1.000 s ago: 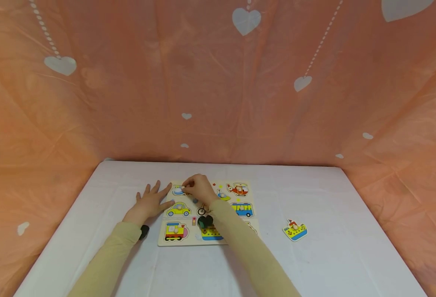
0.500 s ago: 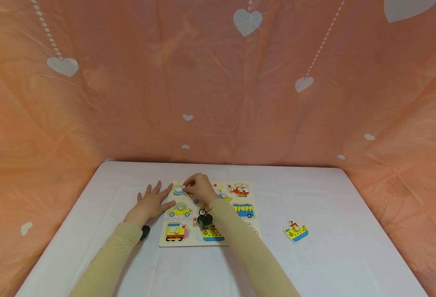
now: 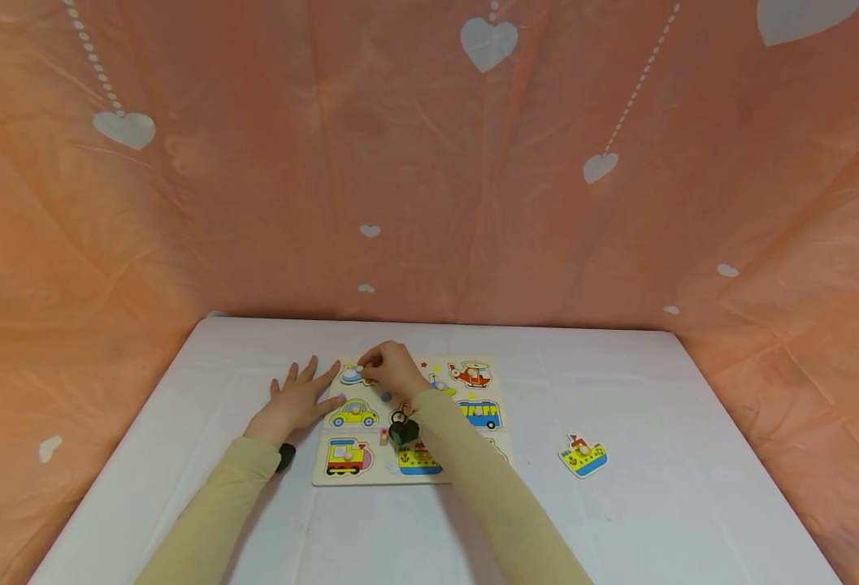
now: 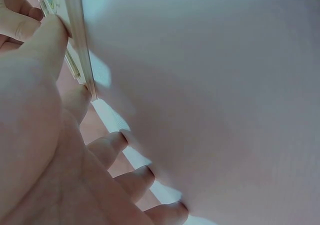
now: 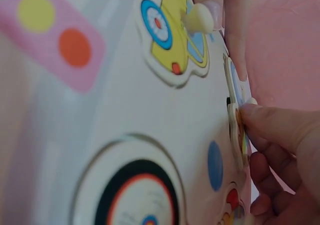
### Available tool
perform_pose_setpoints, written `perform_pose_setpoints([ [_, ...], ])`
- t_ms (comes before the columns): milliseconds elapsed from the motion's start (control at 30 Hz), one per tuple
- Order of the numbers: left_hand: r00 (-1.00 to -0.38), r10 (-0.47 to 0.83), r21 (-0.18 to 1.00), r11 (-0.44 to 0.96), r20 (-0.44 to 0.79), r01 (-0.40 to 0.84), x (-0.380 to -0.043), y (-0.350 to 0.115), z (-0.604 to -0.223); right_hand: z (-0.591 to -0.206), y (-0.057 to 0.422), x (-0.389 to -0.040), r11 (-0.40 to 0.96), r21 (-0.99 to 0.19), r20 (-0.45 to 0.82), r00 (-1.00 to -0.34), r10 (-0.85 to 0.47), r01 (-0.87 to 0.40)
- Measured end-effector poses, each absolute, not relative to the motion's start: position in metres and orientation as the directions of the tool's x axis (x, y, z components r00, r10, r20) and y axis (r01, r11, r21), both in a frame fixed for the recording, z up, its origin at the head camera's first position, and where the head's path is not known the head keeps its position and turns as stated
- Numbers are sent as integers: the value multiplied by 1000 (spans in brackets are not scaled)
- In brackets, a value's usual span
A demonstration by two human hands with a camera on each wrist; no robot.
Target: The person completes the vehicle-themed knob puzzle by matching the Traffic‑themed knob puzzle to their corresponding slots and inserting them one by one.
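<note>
A wooden knob puzzle board (image 3: 321, 471) with vehicle pictures lies on the table. My right hand (image 3: 397, 374) pinches a puzzle piece (image 3: 351, 376) with blue, white and yellow on it, over the board's upper left corner. In the right wrist view, the thumb presses on that piece (image 5: 237, 127) close to its knob; whether it sits flush in its recess cannot be told. My left hand (image 3: 293, 409) lies spread at the board's left side. In the left wrist view its thumb and forefinger touch the board edge (image 4: 77, 30), and its other fingers are on the cloth.
A loose boat piece (image 3: 583, 456) lies right of the board. On the board are a car (image 3: 354, 413), a train (image 3: 348, 457), a helicopter (image 3: 470, 374) and a bus (image 3: 479, 413). My right forearm hides part of it. A pink curtain (image 3: 429, 203) surrounds the white table (image 3: 663, 504).
The view has shifted very slightly. My right fingers stay at the upper left piece with barely any movement, and my left hand holds its place.
</note>
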State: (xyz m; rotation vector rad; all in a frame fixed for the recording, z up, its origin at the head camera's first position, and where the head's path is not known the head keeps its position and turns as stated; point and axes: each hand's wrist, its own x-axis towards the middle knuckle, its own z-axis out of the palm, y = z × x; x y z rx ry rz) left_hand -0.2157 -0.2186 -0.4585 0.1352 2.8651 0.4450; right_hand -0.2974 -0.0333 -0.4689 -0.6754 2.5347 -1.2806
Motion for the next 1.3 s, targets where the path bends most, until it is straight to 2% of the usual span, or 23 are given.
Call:
perform_pose_setpoints([
  [733,-969,130,308,949,-210,61,-218,-219,-460,-465,-24,-296,478,-821,1,-839,-544,-311],
  [1300,-970,118,351,936,-211,38,-215,-224,-464,-434,36,-297,455,-771,26,-736,-677,-446],
])
